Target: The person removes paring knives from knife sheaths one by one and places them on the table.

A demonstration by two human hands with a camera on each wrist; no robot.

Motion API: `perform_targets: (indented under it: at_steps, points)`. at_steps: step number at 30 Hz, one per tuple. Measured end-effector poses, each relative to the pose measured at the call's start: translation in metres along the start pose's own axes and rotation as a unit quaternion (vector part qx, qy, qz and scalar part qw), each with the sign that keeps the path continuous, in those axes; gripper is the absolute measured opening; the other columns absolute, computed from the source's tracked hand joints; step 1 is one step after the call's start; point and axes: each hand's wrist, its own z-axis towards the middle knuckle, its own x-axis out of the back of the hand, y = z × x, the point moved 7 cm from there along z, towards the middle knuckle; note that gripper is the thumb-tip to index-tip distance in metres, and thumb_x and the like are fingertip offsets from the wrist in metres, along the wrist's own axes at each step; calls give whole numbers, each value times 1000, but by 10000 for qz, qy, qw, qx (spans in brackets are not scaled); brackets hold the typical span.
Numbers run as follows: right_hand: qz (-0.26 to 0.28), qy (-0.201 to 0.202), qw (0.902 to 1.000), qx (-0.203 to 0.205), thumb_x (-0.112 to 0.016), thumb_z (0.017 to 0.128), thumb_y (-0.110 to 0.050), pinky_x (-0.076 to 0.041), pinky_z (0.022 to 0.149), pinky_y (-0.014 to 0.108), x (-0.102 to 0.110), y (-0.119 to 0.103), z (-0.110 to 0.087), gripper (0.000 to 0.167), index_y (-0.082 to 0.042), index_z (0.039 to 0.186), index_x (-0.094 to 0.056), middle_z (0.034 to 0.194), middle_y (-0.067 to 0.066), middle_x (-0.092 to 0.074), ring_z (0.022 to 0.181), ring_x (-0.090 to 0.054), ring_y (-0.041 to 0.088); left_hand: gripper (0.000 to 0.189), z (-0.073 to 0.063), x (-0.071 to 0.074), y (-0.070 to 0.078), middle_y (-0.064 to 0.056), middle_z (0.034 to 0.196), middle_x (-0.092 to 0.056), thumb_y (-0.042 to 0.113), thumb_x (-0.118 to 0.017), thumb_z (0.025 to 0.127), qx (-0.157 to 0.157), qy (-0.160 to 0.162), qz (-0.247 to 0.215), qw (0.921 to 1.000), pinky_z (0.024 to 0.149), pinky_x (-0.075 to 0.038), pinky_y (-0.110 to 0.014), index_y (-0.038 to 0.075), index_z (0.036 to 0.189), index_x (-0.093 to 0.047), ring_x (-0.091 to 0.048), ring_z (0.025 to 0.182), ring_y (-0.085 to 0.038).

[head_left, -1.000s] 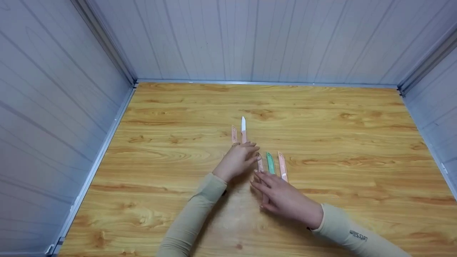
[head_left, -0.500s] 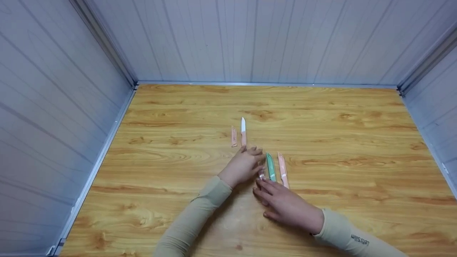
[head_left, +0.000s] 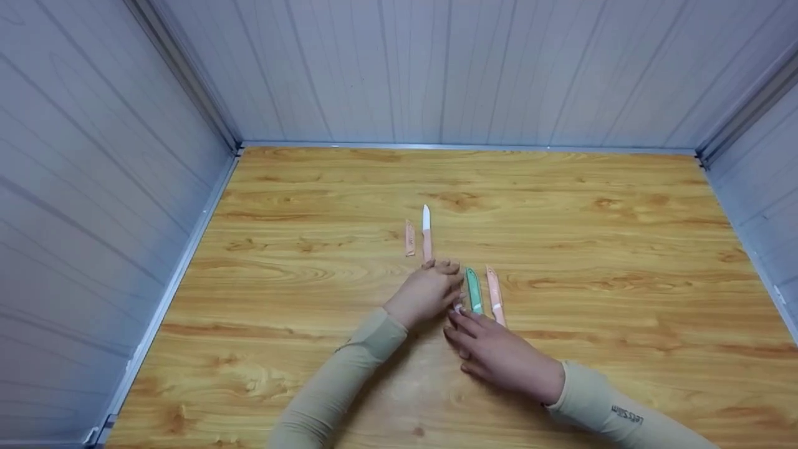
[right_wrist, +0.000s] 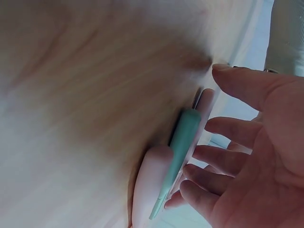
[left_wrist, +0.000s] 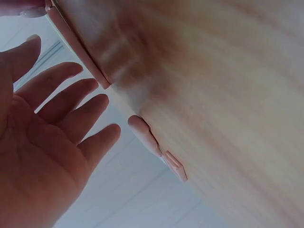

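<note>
My left hand (head_left: 425, 292) lies over the blade end of a pink sheathed knife (head_left: 458, 308). Its fingers are spread and loosely bent in the left wrist view. My right hand (head_left: 502, 355) reaches over the handle end of the same knife, fingers extended, fingertips right at the handle. A green sheathed knife (head_left: 474, 290) and another pink sheathed knife (head_left: 494, 293) lie beside it to the right. In the right wrist view, their green handle (right_wrist: 184, 135) and pink handle (right_wrist: 153, 183) stand in front of my fingers. Most of the leftmost knife is hidden by both hands.
Beyond my left hand lies an unsheathed knife with a white blade (head_left: 426, 217) and pink handle (head_left: 427, 244), pointing away. Left of it is a loose pink sheath (head_left: 409, 238). Pale panel walls (head_left: 349, 75) enclose the wooden table (head_left: 592, 237) at the back and sides.
My left hand has drawn slightly nearer and to the right, uncovering the loose sheath's end and more pink handle. My right hand has shifted slightly nearer, showing more of the green and right pink knives.
</note>
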Motion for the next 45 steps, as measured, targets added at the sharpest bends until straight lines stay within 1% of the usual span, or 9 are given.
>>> perform_targets:
  at_steps: [6, 13, 18, 21, 24, 29, 34, 39, 45]
  points:
    - [-290, -65, 9995, 116, -69, 86, -25, -36, 104, 46, 0, 0, 2, 51, -2, 130, -56, 138, 20, -47, 127, -43, 37, 32, 0, 0, 2, -10, 133, -56, 29, -54, 98, -130, 105, 79, 9998, 109, -31, -41, 9, 120, -65, -49, 125, -25]
    - [-787, 88, 9959, 435, -67, 87, -26, -39, 102, 43, -2, -1, 5, 44, -2, 123, -61, 132, 19, -53, 123, -48, 34, 28, 0, 0, 1, -9, 129, -59, 28, -55, 98, -115, 157, 76, 9998, 107, -33, -41, 9, 115, -66, -52, 122, -25]
    - [-1642, 217, 9826, 835, -65, 85, -30, -43, 99, 41, -2, -4, 7, 40, -3, 116, -65, 125, 17, -59, 119, -52, 33, 25, 2, 2, 1, -7, 124, -61, 26, -56, 97, -115, 189, 107, 9997, 101, -41, -36, 10, 112, -67, -55, 117, -21]
    - [-1876, 254, 9776, 921, -64, 86, -30, -45, 96, 40, -2, -5, 8, 38, -4, 113, -66, 122, 16, -60, 116, -54, 33, 22, 2, 2, 2, -5, 122, -62, 25, -57, 96, -139, 228, 125, 9996, 94, -46, -34, 11, 110, -67, -57, 113, -20]
    - [-1705, 307, 9811, 857, -65, 85, -29, -47, 93, 40, -1, -5, 10, 36, -5, 112, -67, 121, 15, -61, 114, -56, 32, 21, 2, 1, 2, -6, 122, -61, 23, -57, 96, -151, 238, 36, 9996, 93, -47, -34, 10, 110, -67, -57, 112, -21]
    - [-1640, 412, 9815, 892, -64, 85, -25, -49, 90, 39, 0, -5, 11, 33, -5, 112, -66, 116, 13, -63, 111, -58, 32, 25, 1, 0, 1, -8, 127, -59, 21, -56, 97, -139, 173, -30, 9998, 98, -43, -34, 10, 116, -66, -55, 117, -22]
    - [-1279, 535, 9864, 884, -67, 83, -22, -50, 88, 40, 3, -3, 11, 33, -4, 111, -67, 111, 12, -65, 109, -60, 34, 28, 1, 1, 2, -9, 131, -57, 10, -52, 96, -155, 112, 30, 9998, 101, -40, -33, 9, 122, -64, -53, 121, -22]
    - [-798, 332, 9928, 826, -66, 83, -22, -48, 92, 40, 9, 2, 11, 39, -2, 116, -64, 116, 13, -64, 112, -58, 33, 35, 0, 1, 1, -11, 134, -54, 3, -53, 93, -108, -58, -94, 9999, 105, -36, -32, 9, 127, -62, -50, 125, -22]
    - [-161, 68, 9972, 724, -69, 84, -25, -46, 96, 40, 20, 9, 10, 44, -2, 122, -61, 123, 13, -61, 118, -54, 32, 37, 0, 1, 0, -12, 137, -51, 6, -53, 94, -62, -167, -318, 9993, 107, -34, -31, 8, 130, -59, -46, 128, -23]
